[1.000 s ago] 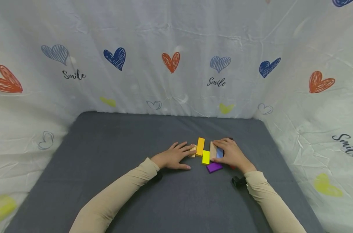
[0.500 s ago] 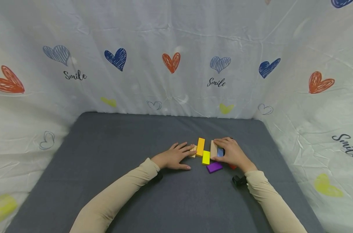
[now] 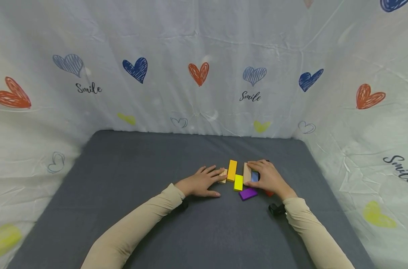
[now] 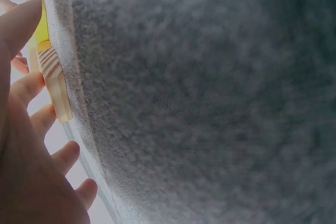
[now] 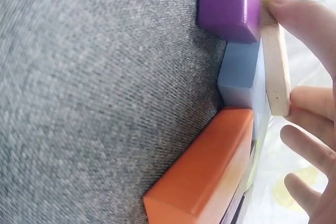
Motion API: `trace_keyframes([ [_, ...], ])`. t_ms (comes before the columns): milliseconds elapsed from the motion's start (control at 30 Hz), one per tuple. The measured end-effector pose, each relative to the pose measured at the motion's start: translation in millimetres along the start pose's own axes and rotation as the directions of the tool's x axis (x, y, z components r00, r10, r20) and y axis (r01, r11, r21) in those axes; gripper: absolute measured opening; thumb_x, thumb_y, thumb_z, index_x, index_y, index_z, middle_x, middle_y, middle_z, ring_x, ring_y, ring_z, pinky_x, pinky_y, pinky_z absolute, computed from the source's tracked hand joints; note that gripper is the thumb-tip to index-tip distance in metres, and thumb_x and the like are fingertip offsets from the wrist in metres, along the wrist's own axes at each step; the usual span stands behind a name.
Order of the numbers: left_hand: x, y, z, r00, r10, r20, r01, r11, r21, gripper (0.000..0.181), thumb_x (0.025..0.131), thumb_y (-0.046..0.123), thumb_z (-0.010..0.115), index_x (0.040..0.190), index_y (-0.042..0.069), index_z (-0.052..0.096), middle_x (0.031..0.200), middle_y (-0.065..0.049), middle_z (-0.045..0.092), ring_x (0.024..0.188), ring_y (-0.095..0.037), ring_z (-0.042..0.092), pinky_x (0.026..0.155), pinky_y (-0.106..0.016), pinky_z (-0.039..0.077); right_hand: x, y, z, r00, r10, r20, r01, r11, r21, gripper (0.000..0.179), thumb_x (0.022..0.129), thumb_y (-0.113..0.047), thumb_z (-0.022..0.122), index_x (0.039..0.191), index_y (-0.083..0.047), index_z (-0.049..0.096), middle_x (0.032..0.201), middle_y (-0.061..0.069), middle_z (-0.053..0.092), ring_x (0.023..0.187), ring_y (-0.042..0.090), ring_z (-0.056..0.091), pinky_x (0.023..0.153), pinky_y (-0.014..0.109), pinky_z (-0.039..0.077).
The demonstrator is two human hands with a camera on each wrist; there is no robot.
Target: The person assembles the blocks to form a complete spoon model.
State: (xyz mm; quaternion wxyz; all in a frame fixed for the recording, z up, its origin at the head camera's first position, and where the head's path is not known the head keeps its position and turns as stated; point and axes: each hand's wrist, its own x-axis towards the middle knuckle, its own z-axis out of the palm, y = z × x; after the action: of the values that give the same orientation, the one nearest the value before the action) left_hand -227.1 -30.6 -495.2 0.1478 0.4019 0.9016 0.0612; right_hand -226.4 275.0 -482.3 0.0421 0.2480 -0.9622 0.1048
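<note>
My right hand pinches a pale wooden block between thumb and fingertips. In the right wrist view that block is raised over the top face of a blue block. My left hand lies with fingers spread, its fingertips touching a block with striped wood grain. Right of that stand an orange-yellow block and a bright yellow block. Nearer to me lies a purple block. An orange-red block is partly hidden under my right hand in the head view.
A grey cloth covers the table. White curtains with printed hearts enclose its back and sides. Beyond the orange-red block, dark and green block edges show in the right wrist view.
The pale wooden block has come up slightly and moved a little right in my right hand, covering more of the blue block. My left hand has stayed in place.
</note>
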Motion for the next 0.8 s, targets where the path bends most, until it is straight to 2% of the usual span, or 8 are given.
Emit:
trace_keyframes([
  [500,-4.2,3.9,-0.6,1.0,-0.006,0.001,0.006,1.0,-0.011,0.077,0.095,0.062,0.049,0.159,0.036,0.015,0.169,0.008,0.004,0.157,-0.027,0.011,0.125,-0.057,0.014,3.0,2,-5,1.0,0.001,-0.007,-0.001,1.0,-0.005,0.083,0.076,-0.06,0.077,0.139,-0.008,0.058,0.139,0.011,0.061,0.115,0.029,0.056,0.101,0.056,0.045],
  [800,-6.0,6.2,-1.7,1.0,-0.008,-0.008,0.008,1.0,-0.005,0.076,0.096,0.061,0.05,0.159,0.035,0.017,0.169,0.007,0.005,0.157,-0.027,0.013,0.125,-0.057,0.016,7.7,1,-11,1.0,0.026,-0.004,-0.026,1.0,-0.001,0.084,0.076,-0.06,0.077,0.14,-0.009,0.057,0.14,0.011,0.06,0.116,0.029,0.056,0.103,0.057,0.043],
])
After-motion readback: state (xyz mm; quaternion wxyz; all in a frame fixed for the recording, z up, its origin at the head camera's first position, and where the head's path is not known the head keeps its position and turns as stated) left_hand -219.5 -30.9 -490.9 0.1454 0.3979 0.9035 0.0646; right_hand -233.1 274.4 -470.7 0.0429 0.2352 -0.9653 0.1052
